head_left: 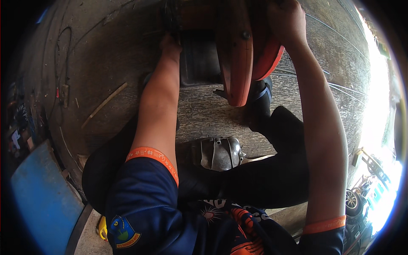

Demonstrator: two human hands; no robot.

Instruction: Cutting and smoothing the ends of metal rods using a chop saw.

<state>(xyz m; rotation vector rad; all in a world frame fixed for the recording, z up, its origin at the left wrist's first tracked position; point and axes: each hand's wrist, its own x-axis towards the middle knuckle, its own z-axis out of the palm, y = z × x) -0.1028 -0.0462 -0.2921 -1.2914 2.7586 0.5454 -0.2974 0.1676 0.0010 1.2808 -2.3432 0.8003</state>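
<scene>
Orange-red machine (236, 70): located at the top of the view, above the floor (191, 110), in front of the person's bent legs. A dark box-shaped part (199, 59) lies directly to the left of its long guard. The right hand (289, 21) is at the machine's upper right; its fingers are turned away, so their grip cannot be confirmed. The left hand (171, 44) is beside the dark part; its fingers are in shadow, state undetermined. Progress: both hands are positioned at the machine; no finished piece is visible, and the remaining work cannot be determined. Thin rods (346, 91) lie to the right.
</scene>
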